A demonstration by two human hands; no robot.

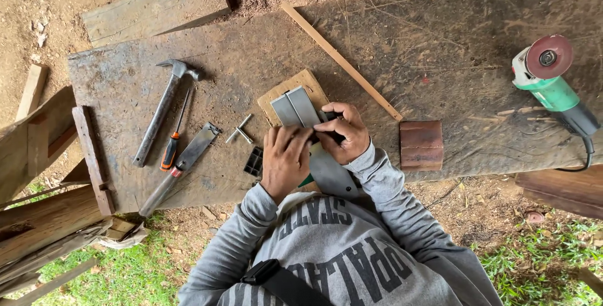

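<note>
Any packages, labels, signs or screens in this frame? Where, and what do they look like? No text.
No packages, signs or screens.
Sweatshirt print: bottom centre on the person's grey chest, large dark block letters, seen upside down.
Grinder: far right on the workbench, green and white body; any label is too small to tell.
Both hands, left hand and right hand, hold grey metal pieces with no label visible.

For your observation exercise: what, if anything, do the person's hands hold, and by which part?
Both hands, left hand and right hand, grip a small dark object at the near end of the grey metal piece; exact hold hidden.
</note>
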